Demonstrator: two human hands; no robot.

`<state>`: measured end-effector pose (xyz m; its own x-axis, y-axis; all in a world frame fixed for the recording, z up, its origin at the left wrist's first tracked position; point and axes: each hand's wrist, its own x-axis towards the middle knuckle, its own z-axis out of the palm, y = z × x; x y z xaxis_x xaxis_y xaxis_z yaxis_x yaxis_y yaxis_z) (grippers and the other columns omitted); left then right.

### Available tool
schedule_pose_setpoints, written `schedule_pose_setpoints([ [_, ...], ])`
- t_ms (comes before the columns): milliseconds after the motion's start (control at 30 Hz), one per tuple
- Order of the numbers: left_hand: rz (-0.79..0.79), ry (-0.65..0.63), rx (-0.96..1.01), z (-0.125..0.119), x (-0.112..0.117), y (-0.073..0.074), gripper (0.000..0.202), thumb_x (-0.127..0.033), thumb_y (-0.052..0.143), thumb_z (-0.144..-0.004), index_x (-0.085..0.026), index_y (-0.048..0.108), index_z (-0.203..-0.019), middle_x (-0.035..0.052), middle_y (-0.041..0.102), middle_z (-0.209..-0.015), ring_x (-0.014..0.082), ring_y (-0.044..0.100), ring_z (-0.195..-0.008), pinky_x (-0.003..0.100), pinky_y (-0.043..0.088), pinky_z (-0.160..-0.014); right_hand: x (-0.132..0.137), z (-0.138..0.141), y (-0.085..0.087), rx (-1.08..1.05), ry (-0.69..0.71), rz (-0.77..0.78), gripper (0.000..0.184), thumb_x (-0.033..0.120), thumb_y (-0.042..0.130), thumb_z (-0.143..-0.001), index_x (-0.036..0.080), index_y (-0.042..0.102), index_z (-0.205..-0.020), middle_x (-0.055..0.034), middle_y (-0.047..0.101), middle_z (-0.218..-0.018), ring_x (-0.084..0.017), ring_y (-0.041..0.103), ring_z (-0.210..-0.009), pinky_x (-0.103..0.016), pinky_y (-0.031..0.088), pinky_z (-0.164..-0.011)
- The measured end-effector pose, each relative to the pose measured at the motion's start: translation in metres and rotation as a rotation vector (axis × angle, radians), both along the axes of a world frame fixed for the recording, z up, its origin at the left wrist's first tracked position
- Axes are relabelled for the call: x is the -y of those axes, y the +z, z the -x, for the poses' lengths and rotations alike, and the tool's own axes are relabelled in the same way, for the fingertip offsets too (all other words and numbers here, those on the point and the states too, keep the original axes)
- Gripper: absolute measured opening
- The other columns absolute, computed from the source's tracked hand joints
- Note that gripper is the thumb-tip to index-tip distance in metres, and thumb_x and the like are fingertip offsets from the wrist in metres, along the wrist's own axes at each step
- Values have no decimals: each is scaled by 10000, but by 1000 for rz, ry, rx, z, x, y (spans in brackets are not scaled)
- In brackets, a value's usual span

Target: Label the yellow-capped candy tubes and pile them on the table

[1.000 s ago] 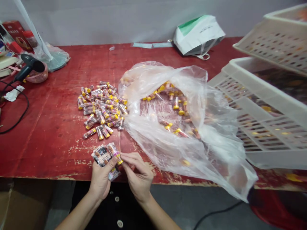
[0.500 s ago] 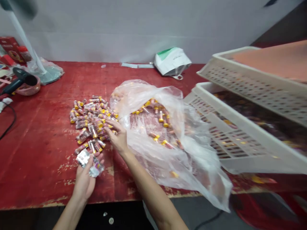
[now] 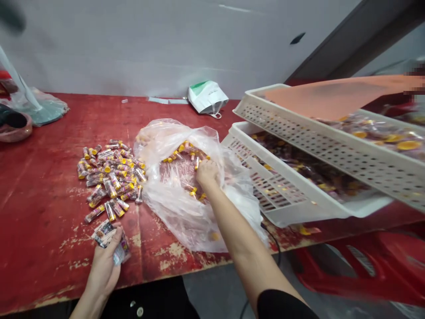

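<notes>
My left hand [image 3: 105,263] is closed around small printed packets [image 3: 105,233], partly silvery and see-through, near the table's front edge. A heap of small clear tubes [image 3: 114,179] with yellow caps and dark contents lies just beyond it. My right hand [image 3: 208,172] reaches into the mouth of a large clear plastic bag [image 3: 179,226]. Its fingers are curled down among more yellow-capped tubes [image 3: 175,153] inside the bag, and anything between them is hidden.
Two white perforated crates [image 3: 292,217] are stacked askew on the right, with orange cloth or sheet [image 3: 312,97] on the upper one. A white-green bag [image 3: 208,97] stands near the wall. Left are a lamp base [image 3: 49,110] and pink bowl [image 3: 20,133]. A red stool [image 3: 358,266] is below right.
My right hand has moved from the tube heap into the open bag. My left hand still holds the packets. The view has swung right, and the orange sheet now uncovers part of the upper crate.
</notes>
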<state>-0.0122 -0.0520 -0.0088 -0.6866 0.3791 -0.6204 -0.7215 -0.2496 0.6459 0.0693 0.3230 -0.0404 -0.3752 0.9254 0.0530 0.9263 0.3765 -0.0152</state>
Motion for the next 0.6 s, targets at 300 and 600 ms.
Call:
schedule_pose_setpoints([
  [300,62,55,64,-9,17,5,196,-141,794,-702,-138,668,-852,5,673,-729,90,615,-578,188,512,-533,18,-5,25,-335,-26,157,334,272,650,-872,59,587,-1121,-186,592,-1158,-272,586,-1064,-431,477,-918],
  [600,-92,214,-129,-26,-20,1,386,-283,891,-560,-172,649,-839,-26,664,-756,105,624,-658,221,495,-629,255,-18,20,-1012,533,762,152,345,645,-847,210,608,-907,-3,593,-757,-150,578,-671,-251,503,-610],
])
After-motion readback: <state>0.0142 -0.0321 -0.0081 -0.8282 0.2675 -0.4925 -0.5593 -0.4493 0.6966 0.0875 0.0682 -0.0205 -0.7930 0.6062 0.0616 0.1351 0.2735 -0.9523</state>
